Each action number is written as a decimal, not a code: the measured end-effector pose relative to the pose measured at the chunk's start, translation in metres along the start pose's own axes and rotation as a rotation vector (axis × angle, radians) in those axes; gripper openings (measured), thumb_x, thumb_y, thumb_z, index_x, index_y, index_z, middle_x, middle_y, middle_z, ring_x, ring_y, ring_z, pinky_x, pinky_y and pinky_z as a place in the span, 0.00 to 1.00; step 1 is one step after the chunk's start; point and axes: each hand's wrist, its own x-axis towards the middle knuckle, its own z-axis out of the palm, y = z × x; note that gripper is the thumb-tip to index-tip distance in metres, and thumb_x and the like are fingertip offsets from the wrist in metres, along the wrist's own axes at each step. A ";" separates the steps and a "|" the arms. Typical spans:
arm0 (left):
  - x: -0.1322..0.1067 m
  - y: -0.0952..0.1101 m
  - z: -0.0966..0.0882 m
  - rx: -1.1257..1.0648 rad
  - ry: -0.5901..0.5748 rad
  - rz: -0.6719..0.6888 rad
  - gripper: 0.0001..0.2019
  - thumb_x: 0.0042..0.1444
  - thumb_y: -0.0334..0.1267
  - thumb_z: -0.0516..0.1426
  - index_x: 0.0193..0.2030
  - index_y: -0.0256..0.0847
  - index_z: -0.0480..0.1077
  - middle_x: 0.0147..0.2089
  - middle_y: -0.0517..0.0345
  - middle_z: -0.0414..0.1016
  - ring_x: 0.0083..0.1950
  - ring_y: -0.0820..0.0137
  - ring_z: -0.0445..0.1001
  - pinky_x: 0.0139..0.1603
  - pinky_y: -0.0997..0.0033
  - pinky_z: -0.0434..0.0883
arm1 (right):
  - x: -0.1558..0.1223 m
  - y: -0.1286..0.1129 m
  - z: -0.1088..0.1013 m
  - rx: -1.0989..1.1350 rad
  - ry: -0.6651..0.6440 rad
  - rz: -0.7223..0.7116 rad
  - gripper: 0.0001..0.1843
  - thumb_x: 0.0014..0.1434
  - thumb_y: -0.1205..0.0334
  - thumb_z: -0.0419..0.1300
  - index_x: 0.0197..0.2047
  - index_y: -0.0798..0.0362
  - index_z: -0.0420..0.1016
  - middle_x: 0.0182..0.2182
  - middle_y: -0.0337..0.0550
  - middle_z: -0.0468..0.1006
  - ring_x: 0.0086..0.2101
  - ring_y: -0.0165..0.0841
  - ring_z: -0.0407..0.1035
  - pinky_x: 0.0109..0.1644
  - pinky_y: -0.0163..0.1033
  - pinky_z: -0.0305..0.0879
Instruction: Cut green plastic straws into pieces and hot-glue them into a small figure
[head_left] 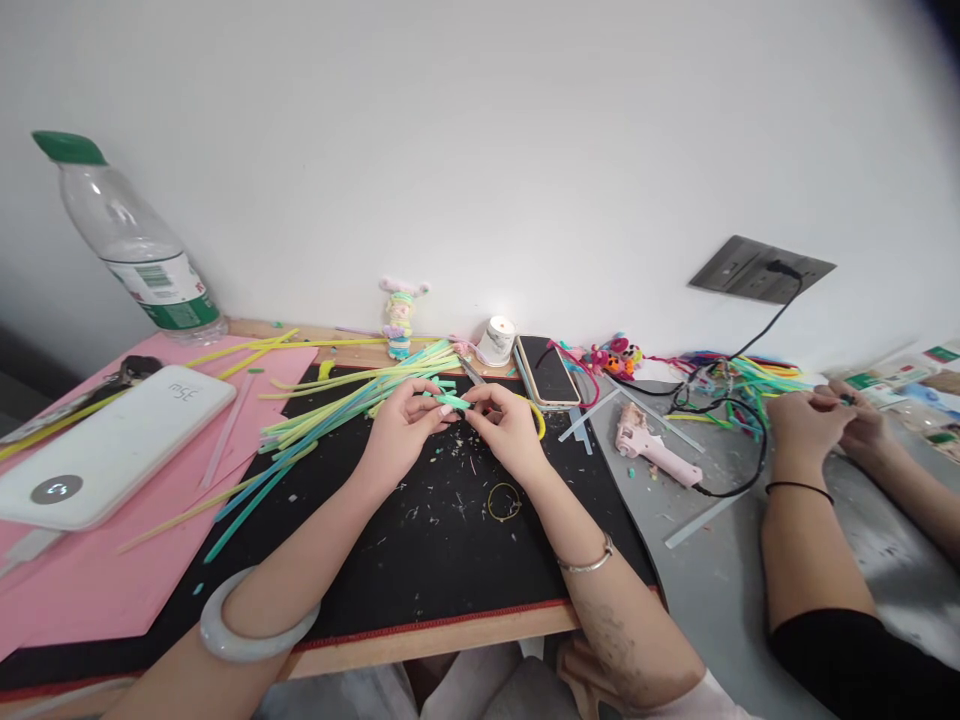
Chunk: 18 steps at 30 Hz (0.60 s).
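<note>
Site reads as a shared handicraft work area. Evidence: coloured craft stems (322,405) bundled just left of the grip; black mat (420,575) beneath it, strewn with scraps (198,589); small figurine (398,322) beyond, near a white wall (450,150); to its right, glue gun (654,450), then a second person's hands (806,418) at a grey worktop (712,590).

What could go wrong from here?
The small green piece between the left hand and right hand could slip and get lost among scraps on the black mat.
The left forearm might sweep the loose sticks beside it.
The glue gun's cord loops near a co-worker's hand; a snag could drag the gun.
</note>
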 end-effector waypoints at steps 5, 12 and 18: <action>0.001 -0.002 -0.001 0.011 0.001 0.006 0.15 0.46 0.41 0.62 0.37 0.41 0.62 0.33 0.58 0.77 0.38 0.66 0.77 0.42 0.65 0.73 | 0.000 0.000 0.000 0.010 0.000 0.042 0.07 0.52 0.65 0.57 0.36 0.53 0.71 0.27 0.39 0.71 0.26 0.28 0.63 0.26 0.32 0.61; -0.001 0.002 0.000 -0.058 -0.014 -0.023 0.15 0.47 0.40 0.62 0.39 0.40 0.64 0.35 0.56 0.79 0.41 0.65 0.77 0.45 0.63 0.72 | 0.000 -0.003 -0.001 0.083 -0.002 0.073 0.06 0.53 0.65 0.57 0.36 0.54 0.71 0.27 0.39 0.71 0.27 0.28 0.64 0.29 0.32 0.62; -0.001 0.006 0.000 0.000 -0.036 -0.020 0.18 0.46 0.42 0.62 0.42 0.40 0.65 0.35 0.54 0.78 0.39 0.64 0.78 0.45 0.62 0.73 | 0.004 0.003 -0.004 0.257 0.010 0.151 0.07 0.51 0.63 0.59 0.35 0.55 0.71 0.26 0.38 0.72 0.24 0.26 0.65 0.29 0.33 0.63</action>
